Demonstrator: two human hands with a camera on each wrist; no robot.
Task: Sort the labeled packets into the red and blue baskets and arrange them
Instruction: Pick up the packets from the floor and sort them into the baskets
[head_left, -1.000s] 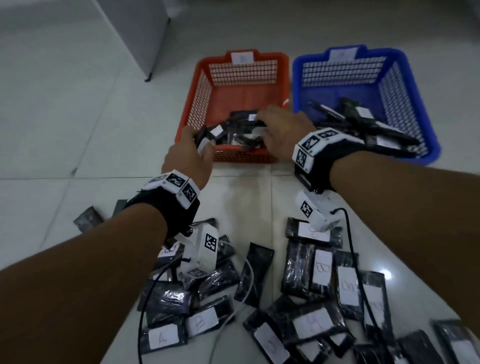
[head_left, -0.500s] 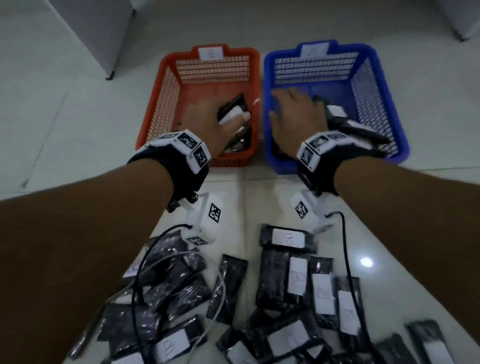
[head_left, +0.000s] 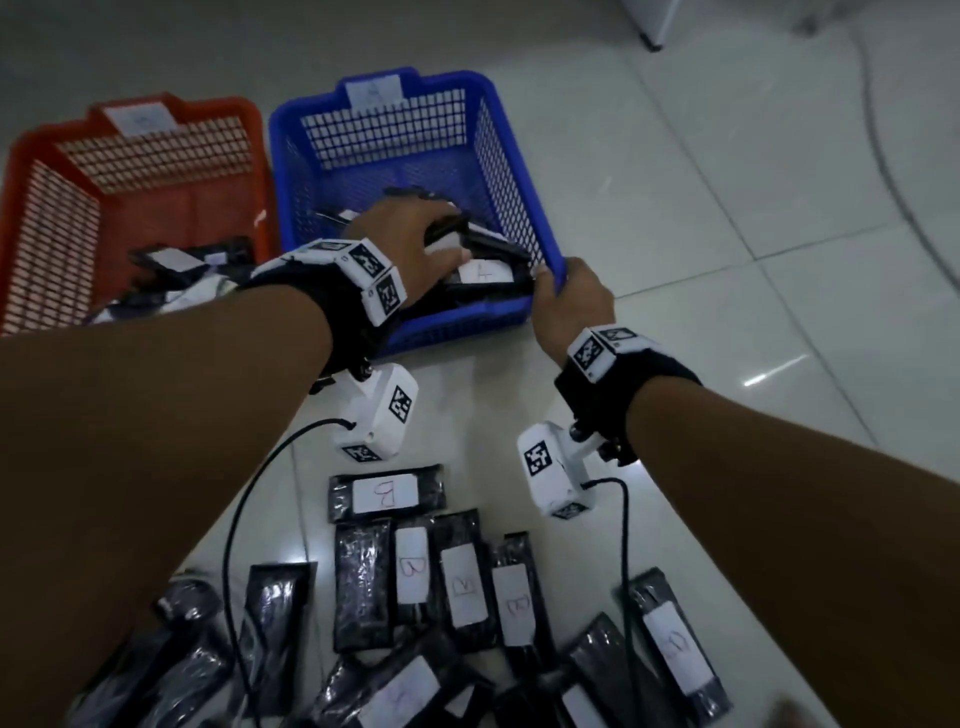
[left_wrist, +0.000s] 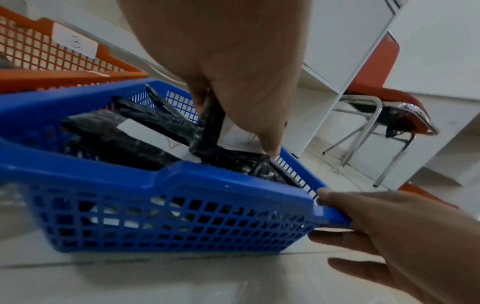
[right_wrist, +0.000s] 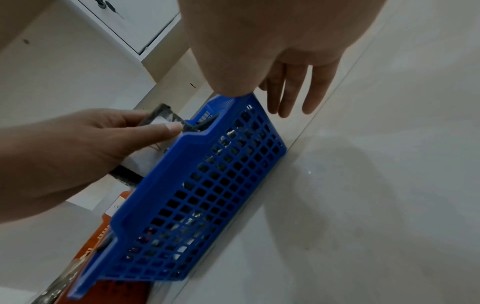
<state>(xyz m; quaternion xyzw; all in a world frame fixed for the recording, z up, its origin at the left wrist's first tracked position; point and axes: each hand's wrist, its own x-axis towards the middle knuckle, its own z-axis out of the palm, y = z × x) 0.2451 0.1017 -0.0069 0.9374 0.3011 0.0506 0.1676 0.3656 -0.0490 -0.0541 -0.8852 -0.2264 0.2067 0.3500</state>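
Now left hand (head_left: 415, 236) crossed from red basket (head_left: 31, 228) into blue basket (head_left: 514, 150), pinching packet (left_wrist: 210, 121); right hand (head_left: 569, 301) grips its corner, steadying for arranging.

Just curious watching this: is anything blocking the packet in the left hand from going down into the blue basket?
Nothing visible does. The left hand already holds the packet inside the open-topped blue basket, above other packets.
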